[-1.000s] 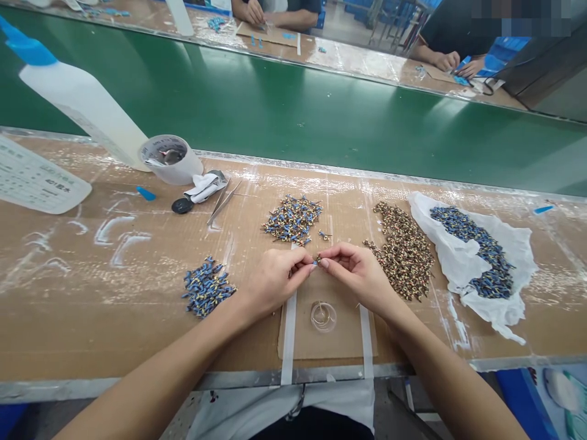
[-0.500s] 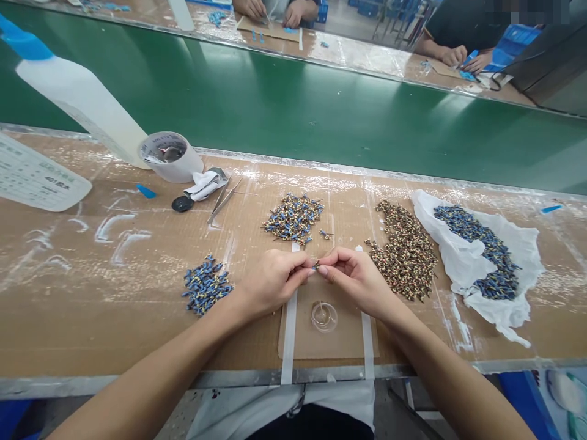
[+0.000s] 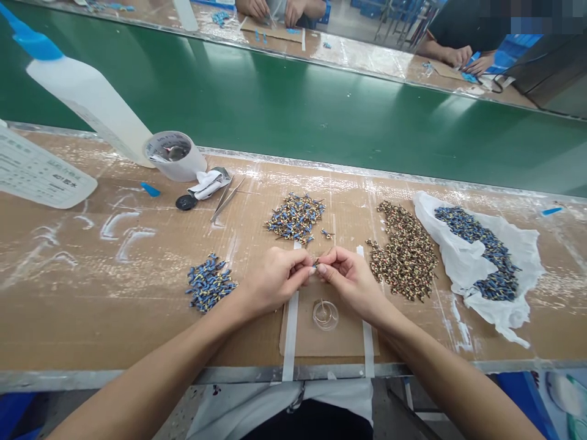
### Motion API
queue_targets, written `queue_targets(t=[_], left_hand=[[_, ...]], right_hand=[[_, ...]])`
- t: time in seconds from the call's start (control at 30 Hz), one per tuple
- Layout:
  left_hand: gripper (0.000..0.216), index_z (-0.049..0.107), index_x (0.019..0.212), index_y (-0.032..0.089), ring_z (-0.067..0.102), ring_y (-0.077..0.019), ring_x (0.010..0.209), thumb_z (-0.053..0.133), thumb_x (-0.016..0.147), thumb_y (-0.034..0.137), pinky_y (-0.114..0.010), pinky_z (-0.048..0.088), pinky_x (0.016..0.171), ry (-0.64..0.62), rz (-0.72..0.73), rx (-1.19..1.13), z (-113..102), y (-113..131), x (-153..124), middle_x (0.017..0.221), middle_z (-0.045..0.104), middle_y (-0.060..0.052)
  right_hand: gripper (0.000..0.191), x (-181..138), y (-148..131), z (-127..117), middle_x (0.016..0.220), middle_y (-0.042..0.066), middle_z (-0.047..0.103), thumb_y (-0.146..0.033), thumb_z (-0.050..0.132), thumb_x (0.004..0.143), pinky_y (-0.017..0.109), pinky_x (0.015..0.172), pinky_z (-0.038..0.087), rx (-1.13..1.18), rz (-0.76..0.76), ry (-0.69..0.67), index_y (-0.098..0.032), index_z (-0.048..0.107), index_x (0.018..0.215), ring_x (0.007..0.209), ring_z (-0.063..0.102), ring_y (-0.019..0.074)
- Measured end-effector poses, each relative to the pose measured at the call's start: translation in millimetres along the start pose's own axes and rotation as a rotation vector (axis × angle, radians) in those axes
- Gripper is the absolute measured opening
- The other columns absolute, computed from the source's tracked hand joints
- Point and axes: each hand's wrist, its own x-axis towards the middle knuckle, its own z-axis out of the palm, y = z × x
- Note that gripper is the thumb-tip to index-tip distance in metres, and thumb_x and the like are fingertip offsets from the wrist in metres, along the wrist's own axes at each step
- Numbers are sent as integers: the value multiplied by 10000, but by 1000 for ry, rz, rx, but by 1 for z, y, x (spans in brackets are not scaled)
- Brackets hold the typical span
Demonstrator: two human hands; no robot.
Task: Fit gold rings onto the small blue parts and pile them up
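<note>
My left hand (image 3: 275, 278) and my right hand (image 3: 349, 278) meet fingertip to fingertip above a taped cardboard pad (image 3: 330, 333). Both pinch one tiny blue and brown part (image 3: 316, 263) between them. A small clear dish (image 3: 325, 315) sits on the pad just below my hands. Beyond my fingers lies a mixed blue and brown pile (image 3: 295, 217). A blue pile (image 3: 208, 284) lies left of my left hand. A brown pile (image 3: 406, 250) lies right of my right hand.
A white cloth (image 3: 495, 305) at the right carries more blue parts (image 3: 481, 250). Back left stand a glue bottle (image 3: 87, 91), a tape roll (image 3: 175, 156), tweezers (image 3: 227, 198) and a printed sheet (image 3: 36, 174). A green conveyor belt (image 3: 321, 110) runs behind; other people's hands work across it.
My hands have stayed pinched together on the small part, with only slight finger movement. The view has drifted a little.
</note>
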Motion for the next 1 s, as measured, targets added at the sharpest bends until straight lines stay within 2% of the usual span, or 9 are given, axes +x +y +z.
queue_targets(t=[0.23, 0.37, 0.57, 0.7, 0.8, 1.0], left_hand=[[162, 626, 824, 146, 531, -100, 592, 511, 924, 204, -207, 384, 575, 128, 44, -67, 4, 6, 3, 664, 617, 10], [164, 626, 998, 152, 561, -113, 674, 511, 949, 257, -214, 400, 610, 100, 44, -77, 2, 4, 5, 794, 653, -11], [246, 582, 795, 142, 518, -125, 672, 432, 976, 214, -233, 358, 627, 31, 115, 85, 3, -3, 7, 728, 590, -14], [291, 559, 736, 145, 519, -123, 624, 420, 978, 230, -233, 344, 606, 21, 92, 112, 7, -7, 7, 672, 585, -11], [331, 552, 682, 150, 482, -114, 552, 439, 971, 266, -233, 309, 560, 36, 99, 152, 7, -8, 7, 589, 543, 8], [327, 506, 683, 163, 474, -116, 562, 406, 979, 257, -230, 312, 563, 2, 125, 155, 5, -6, 7, 601, 528, 12]], right_hand=[[190, 2, -11, -5, 781, 17, 663, -345, 715, 815, 283, 697, 514, 80, 8, 58, -176, 657, 877, 698, 608, 128], [187, 3, -14, -8, 801, 25, 682, -334, 719, 817, 276, 703, 527, 87, 0, 103, -170, 681, 897, 701, 621, 123], [215, 3, -9, -2, 810, 26, 693, -368, 720, 809, 303, 728, 562, 110, 26, 82, -177, 672, 894, 710, 647, 132], [222, 3, -10, -2, 801, 24, 687, -377, 703, 824, 295, 722, 557, 89, 38, 41, -181, 648, 914, 717, 650, 134], [220, 4, -10, -6, 778, 23, 664, -399, 622, 889, 279, 674, 530, -14, 13, -1, -181, 619, 916, 703, 630, 135], [342, 5, -8, -12, 707, 21, 603, -387, 413, 1001, 271, 621, 418, -458, -183, -63, -181, 562, 772, 656, 550, 143]])
